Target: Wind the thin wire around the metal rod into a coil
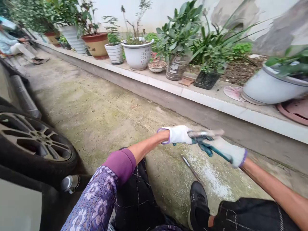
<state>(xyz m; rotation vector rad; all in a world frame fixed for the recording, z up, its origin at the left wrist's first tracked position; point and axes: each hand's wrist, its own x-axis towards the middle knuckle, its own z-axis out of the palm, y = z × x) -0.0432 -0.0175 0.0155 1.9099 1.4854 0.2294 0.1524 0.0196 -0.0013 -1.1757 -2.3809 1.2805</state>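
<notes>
Both my hands wear white work gloves with green palms. My left hand (178, 134) is closed around one end of a thin pale stick (209, 132) that points to the right. Just to its right, my right hand (226, 150) is closed around the same stick, its fingers wrapped from below. Both hands hover above a concrete yard floor (96, 109). A second thin stick or blade (190, 166) lies on the ground below them, beside a patch of pale shavings (214, 179). My black shoe (199, 202) is near it.
A raised tiled ledge (192, 93) runs along the far side with several potted plants, among them a white pot (137, 55) and a large pale pot (271, 86). A car wheel (33, 138) stands at the left. Another person sits far left (14, 45).
</notes>
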